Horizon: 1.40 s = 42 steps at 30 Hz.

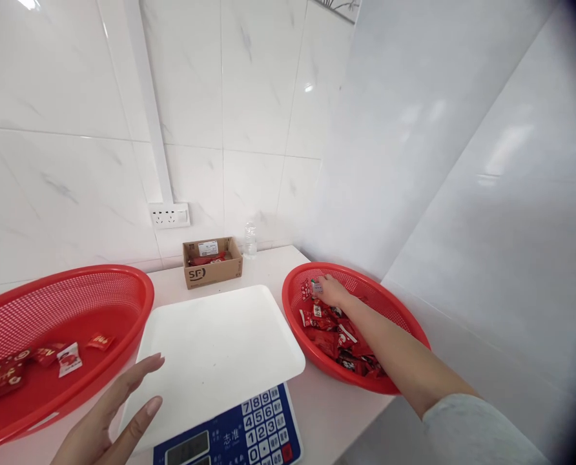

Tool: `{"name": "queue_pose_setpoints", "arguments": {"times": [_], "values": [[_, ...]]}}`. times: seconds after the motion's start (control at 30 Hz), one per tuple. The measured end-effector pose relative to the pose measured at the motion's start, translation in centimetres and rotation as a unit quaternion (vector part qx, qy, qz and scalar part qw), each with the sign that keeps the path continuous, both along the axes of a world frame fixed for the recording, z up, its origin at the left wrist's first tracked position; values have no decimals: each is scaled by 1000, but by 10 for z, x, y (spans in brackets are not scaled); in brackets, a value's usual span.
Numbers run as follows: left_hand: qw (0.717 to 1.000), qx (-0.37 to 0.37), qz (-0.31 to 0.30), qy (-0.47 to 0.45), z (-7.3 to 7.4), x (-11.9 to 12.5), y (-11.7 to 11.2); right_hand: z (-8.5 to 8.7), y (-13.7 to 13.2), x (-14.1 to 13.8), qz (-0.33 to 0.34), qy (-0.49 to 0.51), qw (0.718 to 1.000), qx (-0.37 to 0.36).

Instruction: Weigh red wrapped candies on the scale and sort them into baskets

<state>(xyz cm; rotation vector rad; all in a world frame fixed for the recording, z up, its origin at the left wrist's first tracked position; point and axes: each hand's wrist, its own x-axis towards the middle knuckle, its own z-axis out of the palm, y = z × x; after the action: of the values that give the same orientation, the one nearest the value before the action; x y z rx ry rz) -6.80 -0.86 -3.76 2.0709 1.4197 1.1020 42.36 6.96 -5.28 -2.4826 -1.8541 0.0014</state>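
The right-hand oval red basket [389, 307] is glossy plastic; its small red packets [347, 336] look like shiny film; the brown open-topped box [217, 274] is matt cardboard.

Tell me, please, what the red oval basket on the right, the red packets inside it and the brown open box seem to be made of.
Red oval basket: apparently glossy moulded plastic, given its shiny rim and mesh holes.
Red packets: probably glossy plastic film, possibly foil, from their crinkled surfaces.
Brown open box: seemingly matt cardboard, judging by its thin, flat walls.
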Motion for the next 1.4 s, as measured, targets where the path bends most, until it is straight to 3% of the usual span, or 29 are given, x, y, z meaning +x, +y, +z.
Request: {"name": "queue_pose_setpoints", "arguments": {"times": [0.17,0.47,0.73,0.97,1.13,1.3,1.4], "values": [[999,-30,-30,30,-7,0,2,0,12,-25,-12,-10,1000,-7],[997,-16,-54,50,0,3,-5,2,24,-45,-53,41,998,-13],[995,-38,-66,62,-13,7,1,26,-1,-26,-28,186,982,30],[990,-58,-98,79,-19,12,4,38,-26,-36,-49,275,956,87],[992,-39,-92,73,-15,15,3,59,-32,-87,24,334,934,127],[993,-40,-92,64,-2,30,-3,72,-40,-180,170,415,891,70],[993,-28,-88,72,5,35,-7,73,-39,-210,226,427,874,56]]}}
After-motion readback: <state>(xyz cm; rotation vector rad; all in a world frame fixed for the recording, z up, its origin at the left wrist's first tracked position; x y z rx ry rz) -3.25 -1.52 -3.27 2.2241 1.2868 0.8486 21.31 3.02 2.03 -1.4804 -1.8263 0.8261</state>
